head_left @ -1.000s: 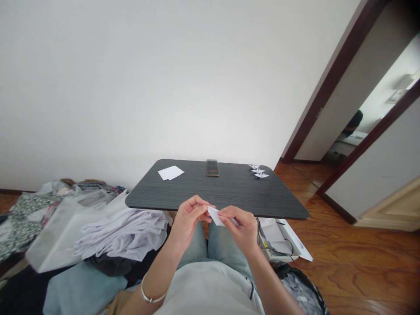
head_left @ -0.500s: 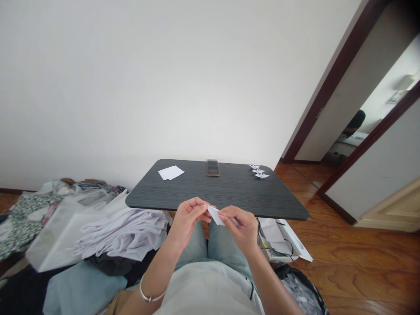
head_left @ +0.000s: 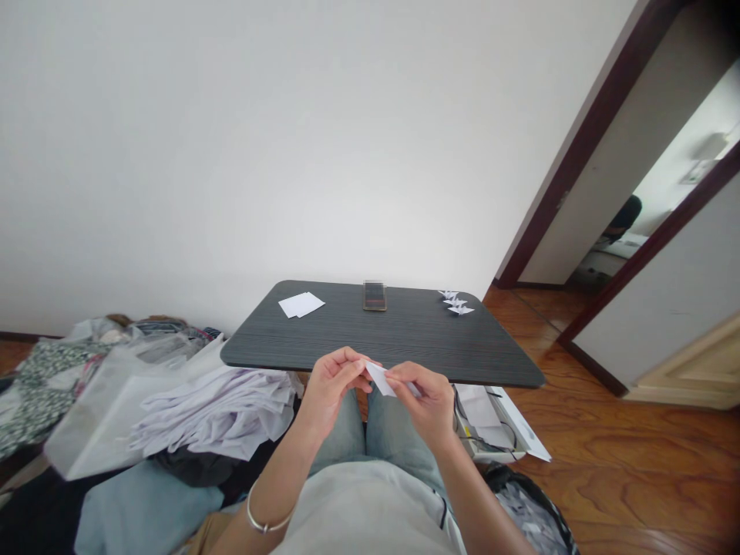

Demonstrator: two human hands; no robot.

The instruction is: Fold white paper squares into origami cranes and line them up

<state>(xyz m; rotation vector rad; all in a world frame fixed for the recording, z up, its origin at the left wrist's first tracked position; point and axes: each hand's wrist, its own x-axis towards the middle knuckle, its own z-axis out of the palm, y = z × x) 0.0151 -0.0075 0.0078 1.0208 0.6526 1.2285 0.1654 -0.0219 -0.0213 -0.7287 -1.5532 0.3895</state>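
A small folded piece of white paper (head_left: 380, 380) is held between my two hands, just off the near edge of the dark table (head_left: 347, 339). My left hand (head_left: 337, 379) pinches its left corner between thumb and forefinger. On the other side, my right hand (head_left: 423, 393) grips the paper with thumb and fingers, covering part of it. White paper squares (head_left: 301, 304) lie overlapped on the table's left side. Several folded white paper cranes (head_left: 456, 302) stand in a row at the far right.
A phone (head_left: 375, 296) sits at the table's back edge. Heaped clothes (head_left: 220, 408) cover the floor on the left. Right of my legs are a white box (head_left: 491, 432) with papers and cables, and a black bag (head_left: 532, 509). A doorway (head_left: 607, 193) opens at the right.
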